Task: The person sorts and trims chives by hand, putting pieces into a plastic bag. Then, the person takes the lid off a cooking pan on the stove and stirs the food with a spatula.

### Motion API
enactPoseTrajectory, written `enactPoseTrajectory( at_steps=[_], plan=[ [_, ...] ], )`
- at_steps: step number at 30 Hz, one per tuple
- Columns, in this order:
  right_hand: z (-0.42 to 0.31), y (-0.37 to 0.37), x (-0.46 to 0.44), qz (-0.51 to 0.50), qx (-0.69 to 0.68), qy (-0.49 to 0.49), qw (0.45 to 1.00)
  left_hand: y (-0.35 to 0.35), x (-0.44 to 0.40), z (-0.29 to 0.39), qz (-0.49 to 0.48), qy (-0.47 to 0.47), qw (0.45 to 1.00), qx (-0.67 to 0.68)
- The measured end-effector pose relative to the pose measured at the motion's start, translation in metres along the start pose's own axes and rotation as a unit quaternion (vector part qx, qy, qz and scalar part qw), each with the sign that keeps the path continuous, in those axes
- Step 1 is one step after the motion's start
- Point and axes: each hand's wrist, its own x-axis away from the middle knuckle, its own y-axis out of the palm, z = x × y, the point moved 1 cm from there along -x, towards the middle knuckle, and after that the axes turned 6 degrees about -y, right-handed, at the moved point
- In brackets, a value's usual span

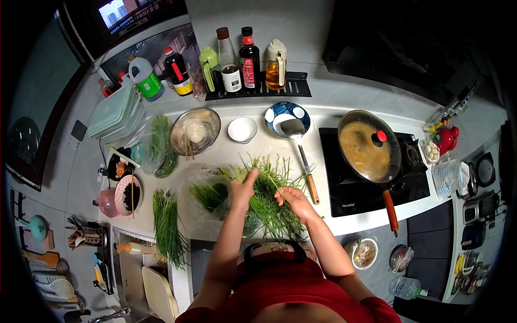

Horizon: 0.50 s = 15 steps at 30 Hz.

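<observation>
A loose heap of green stalks (272, 199) lies on the white counter in front of me. My left hand (243, 188) is closed around some of the greens at the heap's left side. At the right side, my right hand (293, 202) pinches a thin green stalk between thumb and fingers. Just left of my hands, a clear plastic bag (186, 185) holds more greens. Farther left lies a neat bundle of long green stalks (166, 220), its lower ends hanging over the counter's front edge.
A spatula (306, 167) rests in a blue-patterned bowl (276, 112). A lidded pan (358, 145) sits on the stove (344, 188) at right. Behind are a white bowl (242, 130), a metal bowl (207, 121) and several bottles (249, 62). The sink (128, 264) is front left.
</observation>
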Motion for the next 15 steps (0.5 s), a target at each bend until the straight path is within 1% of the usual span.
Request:
enactPoseTrajectory(
  at_steps=[1,2,3,5,6,8,9,11,12,15],
  plan=[
    [0.0,0.002,0.0,0.007,0.017,-0.007,1.0,0.004,0.008,0.005,-0.017,0.001,0.998,-0.053],
    [0.008,0.0,-0.003,0.007,0.033,-0.016,0.999,0.007,0.017,0.006,-0.064,0.045,0.992,-0.103],
    [0.011,0.0,-0.005,0.004,0.027,-0.019,0.999,0.01,0.019,0.004,-0.109,0.037,0.986,-0.124],
    [0.013,0.0,-0.006,0.0,0.016,-0.025,1.0,0.014,0.025,0.005,-0.151,0.008,0.985,-0.09],
    [0.013,0.0,-0.006,-0.001,0.026,-0.043,0.999,0.015,0.027,0.005,-0.146,0.01,0.985,-0.089],
    [0.012,0.003,-0.005,0.044,0.049,-0.036,0.997,0.015,0.029,0.006,-0.135,0.014,0.987,-0.086],
    [0.011,0.004,-0.005,0.066,0.061,-0.033,0.995,0.014,0.024,-0.001,-0.138,0.036,0.986,-0.083],
    [0.019,0.0,-0.006,0.039,0.1,-0.061,0.992,0.011,0.01,-0.022,-0.145,0.081,0.983,-0.077],
    [0.019,0.0,-0.006,0.026,0.119,-0.076,0.99,0.012,0.012,-0.02,-0.149,0.085,0.981,-0.09],
    [0.013,0.001,-0.003,0.051,0.186,-0.077,0.978,0.011,0.014,-0.016,-0.164,0.105,0.973,-0.127]
  ],
)
